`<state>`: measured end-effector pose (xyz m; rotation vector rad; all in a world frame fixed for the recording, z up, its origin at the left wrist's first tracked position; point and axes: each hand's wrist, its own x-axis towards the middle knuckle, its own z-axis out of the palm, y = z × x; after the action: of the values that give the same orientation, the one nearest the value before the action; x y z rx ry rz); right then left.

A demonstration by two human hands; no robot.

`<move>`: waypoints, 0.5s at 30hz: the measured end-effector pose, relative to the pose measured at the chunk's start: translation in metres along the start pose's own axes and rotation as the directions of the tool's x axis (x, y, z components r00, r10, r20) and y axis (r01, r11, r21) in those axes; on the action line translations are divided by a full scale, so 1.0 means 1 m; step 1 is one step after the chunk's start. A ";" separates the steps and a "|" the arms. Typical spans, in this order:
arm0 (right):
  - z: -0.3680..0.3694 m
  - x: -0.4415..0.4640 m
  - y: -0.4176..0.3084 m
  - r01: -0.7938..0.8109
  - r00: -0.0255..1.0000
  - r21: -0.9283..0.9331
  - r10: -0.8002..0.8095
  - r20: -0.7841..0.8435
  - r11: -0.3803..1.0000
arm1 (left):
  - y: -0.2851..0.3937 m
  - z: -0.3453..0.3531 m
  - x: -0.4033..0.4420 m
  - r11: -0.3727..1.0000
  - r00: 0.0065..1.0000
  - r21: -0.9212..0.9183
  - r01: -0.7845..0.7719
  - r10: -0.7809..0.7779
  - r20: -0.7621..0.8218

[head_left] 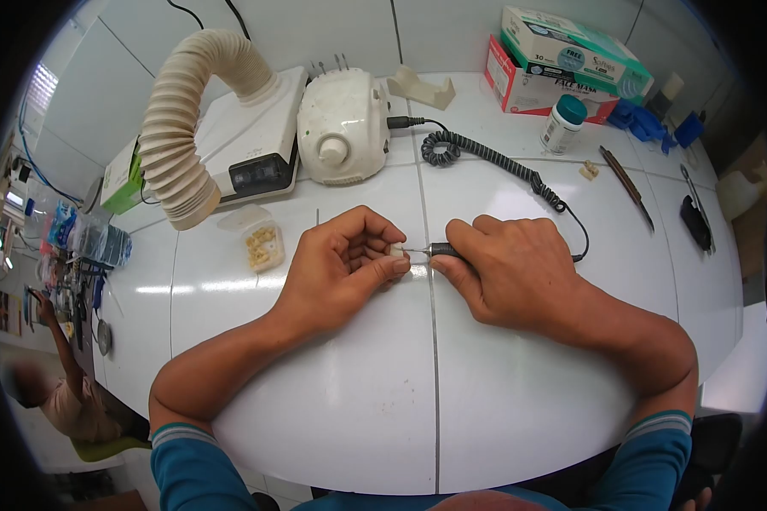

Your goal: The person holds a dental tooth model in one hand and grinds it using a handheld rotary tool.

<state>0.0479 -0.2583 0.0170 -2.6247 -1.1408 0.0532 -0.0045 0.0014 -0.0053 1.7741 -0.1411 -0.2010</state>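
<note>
My left hand [349, 264] is closed, pinching a small off-white piece [396, 249] between thumb and fingertips; it looks like a dental piece, but its exact kind is too small to make out. In my right hand [516, 268] is a dark rotary handpiece [442, 249], gripped like a pen. Its thin metal bur [415, 249] points left and reaches the piece, or very nearly; I cannot tell if they touch. A coiled black cord [503, 159] links the handpiece to the white control unit [343, 128]. Left of my left hand, an open clear box [264, 248] holds several small yellowish pieces.
A ribbed suction hose [175, 136] arches over the back left from a white box-shaped unit [256, 175]. Mask boxes [562, 64], a green-capped bottle [562, 124], a brown-handled knife [626, 187] and tweezers [699, 209] lie right. Another person [77, 400] sits far left.
</note>
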 end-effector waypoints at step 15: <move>0.001 -0.001 0.000 0.016 1.000 -0.025 -0.016 -0.016 1.000 | 0.001 0.001 0.001 1.000 1.000 0.017 0.022 -0.022 0.003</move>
<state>0.0471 -0.2584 0.0158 -2.6329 -1.1641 0.0152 -0.0035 0.0003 -0.0048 1.7927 -0.1259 -0.2189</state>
